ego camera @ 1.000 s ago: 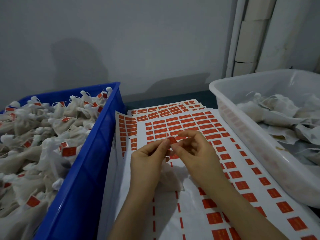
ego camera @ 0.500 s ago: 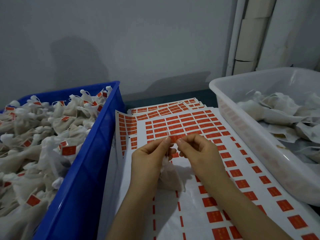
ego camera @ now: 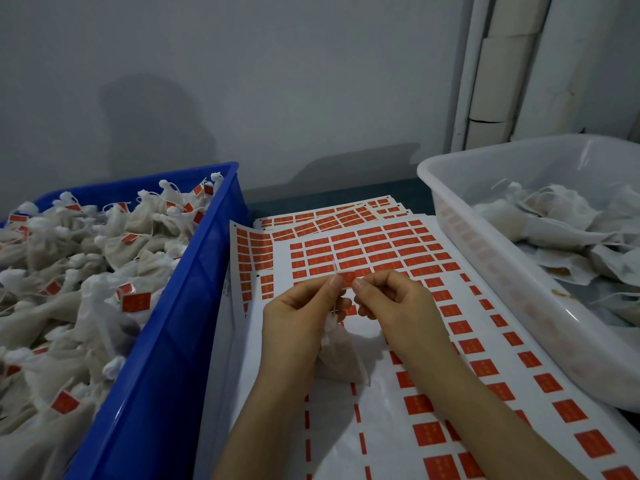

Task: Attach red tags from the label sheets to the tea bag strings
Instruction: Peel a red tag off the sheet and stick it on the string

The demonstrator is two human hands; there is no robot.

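Left hand (ego camera: 301, 317) and right hand (ego camera: 398, 306) pinched one red tag (ego camera: 348, 276) over the label sheets' (ego camera: 381, 244) middle. Tea bag (ego camera: 341, 358) hung below the left hand. Since half a second earlier, the thumbs had closed together, so the tag was probably folding over the string (ego camera: 334, 266).

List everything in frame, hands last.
blue crate: one, blue, left.
tagged tea bags: many, white with red tags, heaped in the blue crate.
clear tub: one, translucent white, right.
untagged tea bags: several, white, in the clear tub.
label sheets: several overlapping, white with red tags, between crate and tub.
red tag: one, red, centre, pinched at both ends.
tea bag: one, white, just below the red tag.
left hand: one, pinches the red tag's left end.
right hand: one, pinches its right end.
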